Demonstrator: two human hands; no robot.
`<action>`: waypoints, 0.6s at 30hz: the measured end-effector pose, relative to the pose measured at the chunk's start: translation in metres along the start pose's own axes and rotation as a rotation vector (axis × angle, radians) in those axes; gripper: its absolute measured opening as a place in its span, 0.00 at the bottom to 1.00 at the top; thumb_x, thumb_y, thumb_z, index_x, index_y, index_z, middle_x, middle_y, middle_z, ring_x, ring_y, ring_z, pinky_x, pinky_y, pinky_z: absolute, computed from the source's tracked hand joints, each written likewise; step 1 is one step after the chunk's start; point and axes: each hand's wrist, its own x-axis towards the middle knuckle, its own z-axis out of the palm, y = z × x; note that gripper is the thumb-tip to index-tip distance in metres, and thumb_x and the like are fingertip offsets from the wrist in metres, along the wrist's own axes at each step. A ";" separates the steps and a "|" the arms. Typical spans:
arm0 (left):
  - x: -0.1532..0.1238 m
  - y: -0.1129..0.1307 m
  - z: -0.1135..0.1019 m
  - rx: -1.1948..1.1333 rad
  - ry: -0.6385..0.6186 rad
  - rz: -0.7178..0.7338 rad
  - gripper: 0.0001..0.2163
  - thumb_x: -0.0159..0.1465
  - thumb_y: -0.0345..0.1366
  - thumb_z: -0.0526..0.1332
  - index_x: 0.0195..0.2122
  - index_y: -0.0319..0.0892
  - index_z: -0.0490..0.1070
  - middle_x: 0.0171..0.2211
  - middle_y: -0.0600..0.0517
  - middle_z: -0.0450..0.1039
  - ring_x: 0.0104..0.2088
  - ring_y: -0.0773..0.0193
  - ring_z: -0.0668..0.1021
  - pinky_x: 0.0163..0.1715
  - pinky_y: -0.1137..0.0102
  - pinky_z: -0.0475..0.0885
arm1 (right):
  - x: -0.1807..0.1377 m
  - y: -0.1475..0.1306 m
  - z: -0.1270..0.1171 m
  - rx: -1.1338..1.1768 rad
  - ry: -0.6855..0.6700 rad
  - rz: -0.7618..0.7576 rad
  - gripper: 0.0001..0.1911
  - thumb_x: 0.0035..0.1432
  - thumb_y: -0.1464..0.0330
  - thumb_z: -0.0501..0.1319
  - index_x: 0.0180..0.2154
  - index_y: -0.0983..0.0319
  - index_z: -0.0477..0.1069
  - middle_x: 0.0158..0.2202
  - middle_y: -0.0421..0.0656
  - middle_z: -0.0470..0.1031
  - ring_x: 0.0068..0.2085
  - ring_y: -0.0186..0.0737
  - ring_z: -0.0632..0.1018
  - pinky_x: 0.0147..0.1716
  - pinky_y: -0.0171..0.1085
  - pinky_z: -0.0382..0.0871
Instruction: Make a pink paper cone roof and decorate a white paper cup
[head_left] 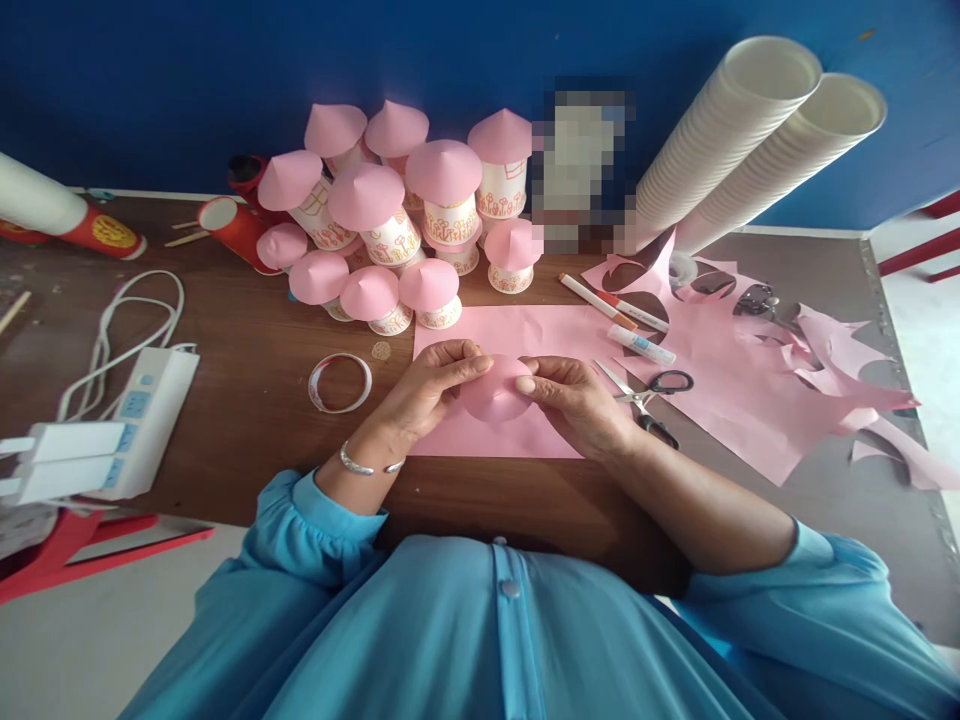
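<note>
Between my two hands is a small pink paper disc (497, 398), perhaps slightly coned. My left hand (442, 385) pinches its left edge, thumb on top. At the opposite edge my right hand (574, 395) grips it the same way. Beneath lies a pink paper sheet (487, 440) flat on the brown table. Scissors (645, 400) with black handles rest just right of my right hand, blades spread. A glue stick (641, 344) and markers (596, 300) lie beyond it. A roll of tape (340, 384) is left of my left hand.
Several paper-cup houses (450, 215) with pink cone roofs stand at the back. Two tall stacks of paper cups (727, 140) lean against the blue wall. Pink paper scraps (750, 390) cover the right side. A white power strip (154, 420) with cable sits at left.
</note>
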 end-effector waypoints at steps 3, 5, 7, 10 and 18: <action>0.000 -0.001 -0.001 -0.014 0.001 -0.014 0.18 0.51 0.42 0.79 0.24 0.39 0.70 0.26 0.56 0.66 0.27 0.72 0.67 0.29 0.74 0.63 | 0.002 0.000 0.001 -0.011 0.046 -0.026 0.18 0.47 0.57 0.79 0.24 0.61 0.78 0.27 0.37 0.73 0.35 0.36 0.71 0.41 0.38 0.65; 0.000 -0.001 -0.001 -0.024 -0.007 -0.013 0.18 0.51 0.42 0.79 0.24 0.39 0.70 0.26 0.57 0.65 0.27 0.72 0.66 0.29 0.75 0.63 | 0.002 0.001 0.001 -0.037 0.063 -0.044 0.19 0.46 0.56 0.80 0.23 0.61 0.77 0.27 0.37 0.71 0.34 0.36 0.70 0.41 0.38 0.65; 0.001 -0.002 -0.001 -0.036 -0.006 -0.015 0.18 0.51 0.42 0.79 0.25 0.39 0.70 0.26 0.57 0.65 0.27 0.73 0.66 0.28 0.75 0.62 | 0.003 0.001 0.000 -0.054 0.066 -0.051 0.19 0.47 0.55 0.79 0.23 0.61 0.76 0.27 0.37 0.70 0.34 0.35 0.70 0.41 0.38 0.65; 0.002 -0.002 -0.001 -0.052 0.002 -0.015 0.18 0.52 0.42 0.79 0.25 0.39 0.70 0.26 0.57 0.66 0.27 0.72 0.67 0.29 0.75 0.63 | 0.002 0.002 -0.002 -0.031 0.035 -0.041 0.20 0.50 0.51 0.77 0.28 0.61 0.79 0.30 0.39 0.73 0.36 0.38 0.72 0.43 0.39 0.67; 0.002 -0.001 0.002 0.052 -0.021 0.027 0.19 0.52 0.43 0.77 0.22 0.39 0.68 0.24 0.57 0.63 0.26 0.73 0.63 0.27 0.75 0.59 | 0.002 0.010 0.000 -0.029 -0.065 0.013 0.17 0.49 0.57 0.78 0.35 0.61 0.83 0.32 0.40 0.81 0.40 0.42 0.78 0.48 0.43 0.70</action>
